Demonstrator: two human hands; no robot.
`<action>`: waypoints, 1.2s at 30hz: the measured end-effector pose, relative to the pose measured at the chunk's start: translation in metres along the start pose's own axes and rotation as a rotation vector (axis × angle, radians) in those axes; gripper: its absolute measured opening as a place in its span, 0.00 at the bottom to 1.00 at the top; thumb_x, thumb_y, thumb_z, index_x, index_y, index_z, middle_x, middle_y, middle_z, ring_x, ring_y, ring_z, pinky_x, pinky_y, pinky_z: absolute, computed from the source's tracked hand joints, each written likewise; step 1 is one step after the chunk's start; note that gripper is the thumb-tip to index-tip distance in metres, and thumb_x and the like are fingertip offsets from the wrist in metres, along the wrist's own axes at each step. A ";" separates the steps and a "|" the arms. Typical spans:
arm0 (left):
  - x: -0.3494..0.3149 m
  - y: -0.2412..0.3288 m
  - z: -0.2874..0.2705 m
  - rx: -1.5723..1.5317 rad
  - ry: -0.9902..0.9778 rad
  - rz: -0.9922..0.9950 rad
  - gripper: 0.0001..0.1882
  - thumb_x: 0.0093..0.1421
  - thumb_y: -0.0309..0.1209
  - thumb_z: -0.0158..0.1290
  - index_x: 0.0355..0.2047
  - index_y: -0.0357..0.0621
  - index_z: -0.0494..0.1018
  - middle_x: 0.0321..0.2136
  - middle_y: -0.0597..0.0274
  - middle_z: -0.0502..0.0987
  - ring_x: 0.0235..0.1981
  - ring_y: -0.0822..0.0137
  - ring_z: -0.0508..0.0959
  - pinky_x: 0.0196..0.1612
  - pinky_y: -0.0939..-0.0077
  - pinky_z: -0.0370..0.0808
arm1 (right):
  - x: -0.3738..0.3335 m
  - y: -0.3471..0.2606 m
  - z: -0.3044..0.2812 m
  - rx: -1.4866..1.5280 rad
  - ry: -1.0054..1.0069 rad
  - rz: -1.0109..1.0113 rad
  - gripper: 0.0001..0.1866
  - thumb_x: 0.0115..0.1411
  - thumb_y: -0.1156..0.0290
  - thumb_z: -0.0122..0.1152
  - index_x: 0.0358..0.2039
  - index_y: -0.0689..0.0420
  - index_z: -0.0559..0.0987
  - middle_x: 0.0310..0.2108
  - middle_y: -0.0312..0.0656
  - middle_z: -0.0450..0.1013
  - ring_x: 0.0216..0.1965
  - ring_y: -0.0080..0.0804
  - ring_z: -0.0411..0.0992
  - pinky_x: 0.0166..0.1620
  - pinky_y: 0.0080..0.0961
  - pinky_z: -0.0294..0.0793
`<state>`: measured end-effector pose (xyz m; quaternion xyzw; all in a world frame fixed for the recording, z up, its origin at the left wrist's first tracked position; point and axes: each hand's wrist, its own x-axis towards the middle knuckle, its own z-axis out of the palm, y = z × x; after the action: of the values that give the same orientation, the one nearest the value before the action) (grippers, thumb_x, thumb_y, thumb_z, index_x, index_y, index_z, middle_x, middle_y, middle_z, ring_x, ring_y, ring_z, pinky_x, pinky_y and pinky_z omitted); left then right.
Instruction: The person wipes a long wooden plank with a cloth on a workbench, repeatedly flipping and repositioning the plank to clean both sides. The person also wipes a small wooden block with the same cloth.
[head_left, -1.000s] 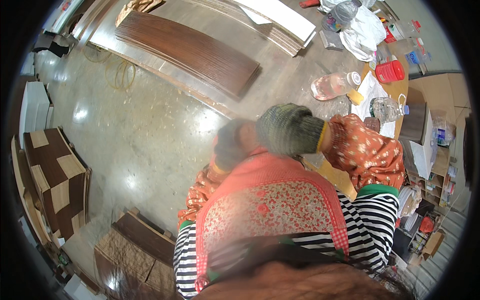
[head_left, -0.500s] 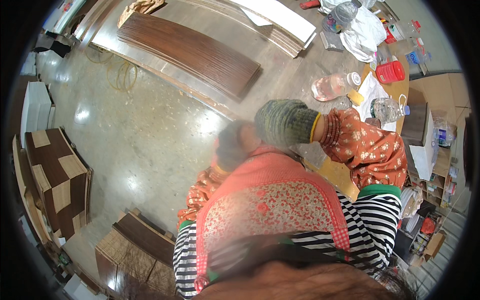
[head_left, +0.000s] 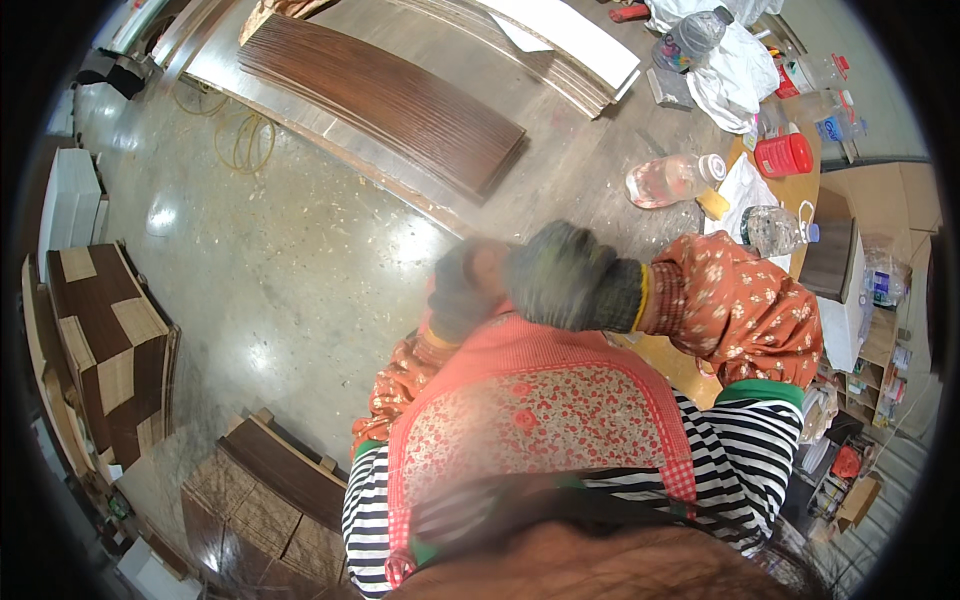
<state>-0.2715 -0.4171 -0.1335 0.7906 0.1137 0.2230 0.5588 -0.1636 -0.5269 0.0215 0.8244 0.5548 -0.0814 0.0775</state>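
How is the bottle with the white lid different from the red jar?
The bottle is see-through, but the red jar is red.
The bottle has a white lid; the red jar has a red lid.
The bottle looks longer than the red jar in this picture.
The bottle is nearer the gloved right hand than the red jar is.
Both have their lids on.

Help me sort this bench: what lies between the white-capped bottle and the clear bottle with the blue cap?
The head view shows a yellow sponge-like block near the white-capped bottle, then a white sheet.
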 end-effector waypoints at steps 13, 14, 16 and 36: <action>0.002 0.007 -0.005 0.041 0.032 0.003 0.29 0.46 0.38 0.66 0.49 0.52 0.69 0.43 0.66 0.73 0.39 0.61 0.76 0.40 0.71 0.75 | -0.007 0.027 -0.022 0.020 0.276 -0.508 0.10 0.44 0.64 0.54 0.19 0.58 0.76 0.16 0.47 0.68 0.16 0.38 0.66 0.13 0.40 0.59; 0.003 0.007 -0.003 0.002 0.022 -0.049 0.29 0.46 0.37 0.65 0.49 0.52 0.69 0.43 0.65 0.73 0.39 0.61 0.77 0.40 0.70 0.75 | -0.013 0.025 -0.028 -0.576 0.415 -0.443 0.10 0.44 0.65 0.54 0.18 0.59 0.75 0.14 0.47 0.67 0.16 0.40 0.68 0.16 0.41 0.62; 0.006 0.011 -0.003 0.197 0.071 0.060 0.27 0.47 0.35 0.64 0.48 0.52 0.70 0.42 0.65 0.74 0.38 0.60 0.77 0.39 0.70 0.76 | -0.017 0.024 -0.035 -0.730 0.435 -0.333 0.12 0.50 0.63 0.51 0.19 0.58 0.76 0.21 0.48 0.70 0.22 0.41 0.70 0.23 0.42 0.68; 0.003 0.021 -0.010 -0.153 -0.029 -0.191 0.31 0.43 0.31 0.67 0.47 0.38 0.68 0.38 0.57 0.75 0.39 0.63 0.76 0.44 0.69 0.75 | 0.013 0.005 -0.048 -0.498 0.037 0.056 0.11 0.48 0.61 0.56 0.24 0.55 0.78 0.17 0.47 0.71 0.19 0.40 0.72 0.19 0.42 0.66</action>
<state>-0.2747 -0.4145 -0.1106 0.7343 0.1630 0.1653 0.6379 -0.1518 -0.5064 0.0651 0.7963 0.5359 0.0749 0.2702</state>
